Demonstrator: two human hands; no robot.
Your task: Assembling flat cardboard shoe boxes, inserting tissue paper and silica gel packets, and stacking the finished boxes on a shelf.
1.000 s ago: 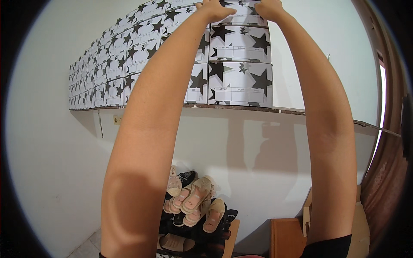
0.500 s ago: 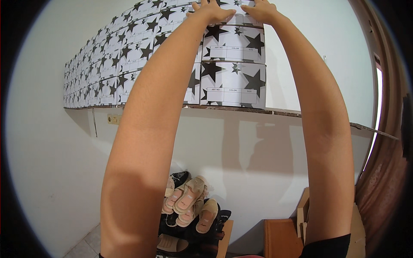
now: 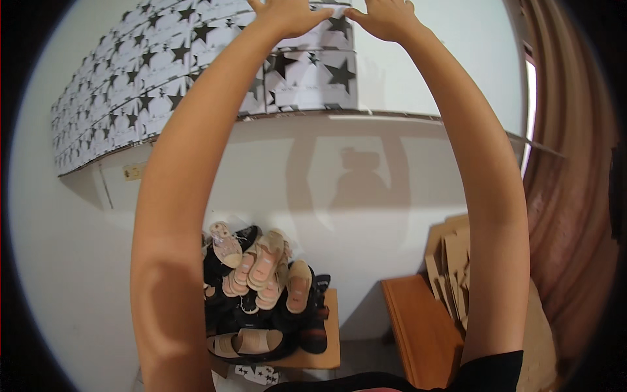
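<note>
White cardboard boxes with black stars [image 3: 338,40] are stacked on the thin, dark-edged wall shelf [image 3: 398,114], best steadied evenly from both sides; the fingers of the bare left hand [image 3: 287,18] and bare right hand [image 3: 386,19] are spread wide, nothing visibly gripped, contact untellable.

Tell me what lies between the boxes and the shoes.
In the head view, the shelf edge, then white wall bearing a shadow, lies between the boxes and the shoes.

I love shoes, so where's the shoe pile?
In the head view, the shoe pile sits lower left of centre, on a wooden surface below the starry boxes, right of the left arm.
</note>
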